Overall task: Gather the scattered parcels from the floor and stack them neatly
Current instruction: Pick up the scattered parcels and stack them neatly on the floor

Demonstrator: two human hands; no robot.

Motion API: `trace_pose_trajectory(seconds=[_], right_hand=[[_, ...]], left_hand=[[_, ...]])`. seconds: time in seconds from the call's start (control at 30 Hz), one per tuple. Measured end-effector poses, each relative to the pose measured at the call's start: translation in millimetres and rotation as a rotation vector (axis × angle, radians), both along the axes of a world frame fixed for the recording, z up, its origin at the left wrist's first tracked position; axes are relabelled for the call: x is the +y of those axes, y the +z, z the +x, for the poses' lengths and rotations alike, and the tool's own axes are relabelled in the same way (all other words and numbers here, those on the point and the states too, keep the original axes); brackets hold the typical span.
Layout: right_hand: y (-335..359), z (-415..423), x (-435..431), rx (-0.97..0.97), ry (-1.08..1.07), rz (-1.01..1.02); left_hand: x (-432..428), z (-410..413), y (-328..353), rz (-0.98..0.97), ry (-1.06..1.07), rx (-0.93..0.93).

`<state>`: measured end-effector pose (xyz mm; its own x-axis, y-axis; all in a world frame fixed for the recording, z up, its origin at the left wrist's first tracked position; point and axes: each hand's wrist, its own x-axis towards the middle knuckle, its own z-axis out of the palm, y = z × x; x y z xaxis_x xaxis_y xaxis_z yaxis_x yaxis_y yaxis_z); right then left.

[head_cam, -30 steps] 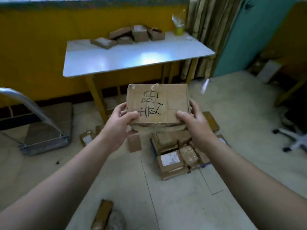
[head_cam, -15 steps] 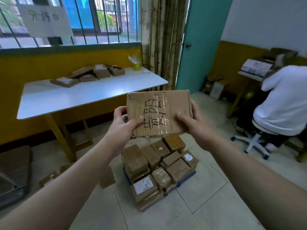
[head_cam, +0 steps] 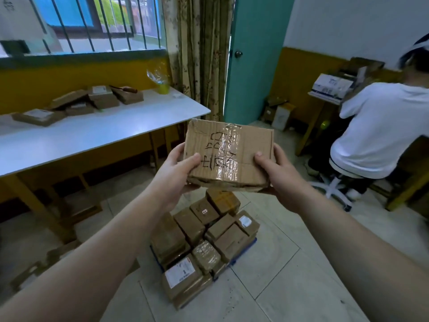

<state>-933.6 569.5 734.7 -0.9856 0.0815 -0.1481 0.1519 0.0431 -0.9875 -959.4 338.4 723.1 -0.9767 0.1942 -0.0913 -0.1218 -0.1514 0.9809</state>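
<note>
I hold a flat cardboard parcel (head_cam: 228,152) with black handwriting and clear tape in front of me, at chest height. My left hand (head_cam: 175,173) grips its left edge, thumb on top. My right hand (head_cam: 276,174) grips its right edge the same way. Below the parcel, on the tiled floor, lies a packed stack of several brown parcels (head_cam: 204,240), some with white labels. A few loose parcels (head_cam: 34,268) lie on the floor under the table at the left.
A white table (head_cam: 92,135) at the left carries several more parcels (head_cam: 92,101) and a yellow cup (head_cam: 163,87). A person in a white shirt (head_cam: 380,126) sits on a stool at the right. A teal door (head_cam: 253,56) and curtain stand behind.
The view has swung right and up: the table slid left and the seated person came into view. The parcel stays gripped in both hands above the stack.
</note>
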Motion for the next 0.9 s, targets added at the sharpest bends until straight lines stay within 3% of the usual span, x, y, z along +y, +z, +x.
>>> trace_pose_trajectory(seconds=[0.4, 0.7, 0.9], right_hand=[[-44, -96, 143, -0.125, 0.194, 0.154], [-85, -177, 156, -0.216, 0.293, 0.144], [-115, -236, 184, -0.312, 0.235, 0.08]], left_hand=[[135, -39, -47, -0.076, 0.126, -0.171], [161, -99, -75, -0.138, 0.229, -0.267], [180, -178, -112, -0.078, 0.178, -0.394]])
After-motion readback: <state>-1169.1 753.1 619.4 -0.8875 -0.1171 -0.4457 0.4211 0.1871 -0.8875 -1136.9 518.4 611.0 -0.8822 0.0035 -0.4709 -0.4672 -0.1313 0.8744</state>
